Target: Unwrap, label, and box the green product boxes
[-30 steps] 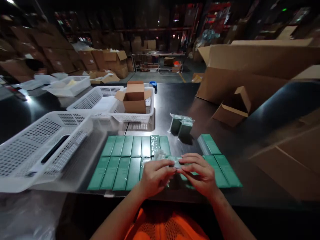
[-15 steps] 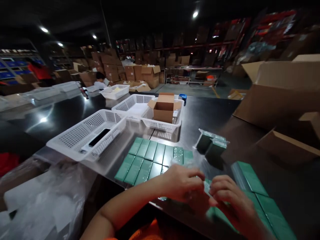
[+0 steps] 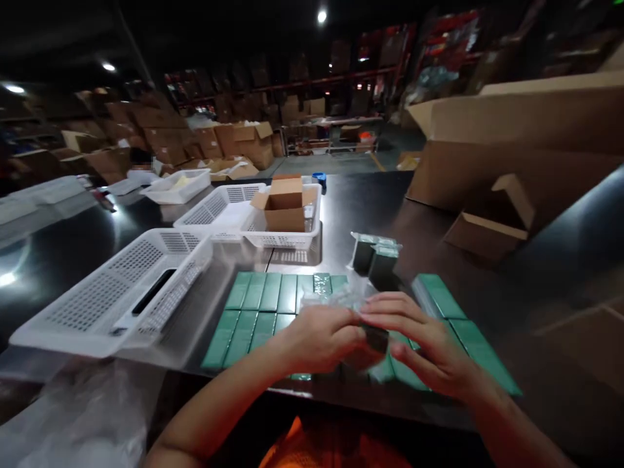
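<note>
Head view: green boxes (image 3: 270, 292) lie rowed, two packs (image 3: 383, 261) stand, left hand (image 3: 319, 335) and right hand (image 3: 429, 331) fingers grasp a seemingly unfinished box (image 3: 375, 338), film (image 3: 336, 297) loose.

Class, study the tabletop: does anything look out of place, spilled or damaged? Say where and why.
Two wrapped boxes stand upright beyond the green boxes, which lie flat in rows, so they look slightly odd. No spill or clear damage shows.
</note>
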